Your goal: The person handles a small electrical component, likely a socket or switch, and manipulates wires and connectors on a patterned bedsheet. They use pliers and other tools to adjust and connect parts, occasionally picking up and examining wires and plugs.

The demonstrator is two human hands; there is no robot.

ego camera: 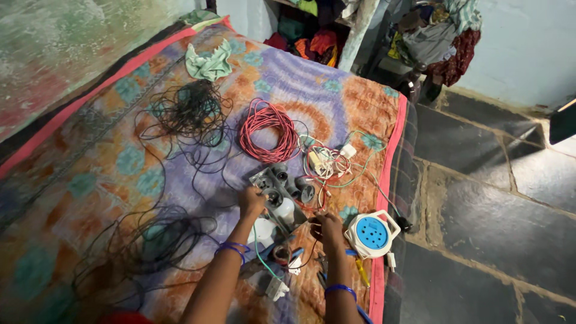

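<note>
Switchboard point(277, 198) of grey metal with round sockets, lying on patterned blanket point(120, 168) near bed edge, just beside red wire coil point(268, 131). Left hand point(252, 201) resting on board's near corner, fingers curled over it. Right hand point(329, 227) apart, pinching thin wire (hard to tell how firmly). Risk, probably: loose black wires point(156, 237) snagging wrists, board sliding on soft cloth, round extension reel point(372, 234) dropping off edge. Small parts under forearms hidden; white tangle point(327, 162) unclear.
</note>
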